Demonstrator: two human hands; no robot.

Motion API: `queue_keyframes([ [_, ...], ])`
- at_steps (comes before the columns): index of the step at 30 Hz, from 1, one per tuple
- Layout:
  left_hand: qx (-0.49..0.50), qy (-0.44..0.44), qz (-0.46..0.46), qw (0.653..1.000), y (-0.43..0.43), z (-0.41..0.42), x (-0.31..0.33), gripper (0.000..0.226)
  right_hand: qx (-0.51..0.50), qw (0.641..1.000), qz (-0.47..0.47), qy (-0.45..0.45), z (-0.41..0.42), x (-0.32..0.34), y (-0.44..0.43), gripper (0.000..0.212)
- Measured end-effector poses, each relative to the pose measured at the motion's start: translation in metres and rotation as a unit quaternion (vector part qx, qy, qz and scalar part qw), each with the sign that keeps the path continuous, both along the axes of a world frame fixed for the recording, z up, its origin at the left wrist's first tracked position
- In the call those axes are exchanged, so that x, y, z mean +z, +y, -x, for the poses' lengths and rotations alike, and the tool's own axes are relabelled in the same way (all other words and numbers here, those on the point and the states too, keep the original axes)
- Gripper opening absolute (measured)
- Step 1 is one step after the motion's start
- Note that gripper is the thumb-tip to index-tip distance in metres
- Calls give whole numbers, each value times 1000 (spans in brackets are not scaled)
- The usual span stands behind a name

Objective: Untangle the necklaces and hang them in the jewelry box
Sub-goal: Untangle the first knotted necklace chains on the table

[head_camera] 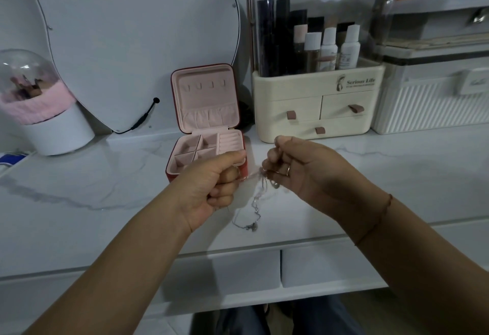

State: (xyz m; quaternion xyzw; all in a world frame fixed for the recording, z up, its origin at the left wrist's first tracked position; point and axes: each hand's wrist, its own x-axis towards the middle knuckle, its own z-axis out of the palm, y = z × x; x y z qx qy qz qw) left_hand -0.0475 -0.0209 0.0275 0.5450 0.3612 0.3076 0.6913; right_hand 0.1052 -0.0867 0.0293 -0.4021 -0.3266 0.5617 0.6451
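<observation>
Hands [248,175] pinch thin, tangled silver necklaces [255,207].

Red jewelry box [239,175] with pink lining; silver necklaces [254,209]; white marble-veined tabletop [105,189].

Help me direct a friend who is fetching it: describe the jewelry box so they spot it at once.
On the white marble-look counter, look between the big round mirror and the cream drawer organiser. The jewelry box stands open there. It is the only small square case, red outside and pale pink inside, with hooks in its upright lid.
</observation>
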Motion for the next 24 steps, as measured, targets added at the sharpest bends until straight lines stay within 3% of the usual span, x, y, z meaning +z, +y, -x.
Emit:
queue_keyframes([
  [3, 1, 29, -56, 998, -1, 3, -1, 14, -3, 1000, -7, -3, -3, -1, 1, 24],
  [8, -16, 97, -138, 986, -8, 2, -1, 38, 22, 992, -19, -120, -6, -1, 0, 20],
  [13, 0, 163, -194, 967, -9, -2, -2, 14, 35, 981, -27, -189, -6, -1, -3, 18],
  [24, 78, 94, -153, 981, -3, -2, -10, 11, 87, 979, -52, -179, -6, 4, -9, 22],
])
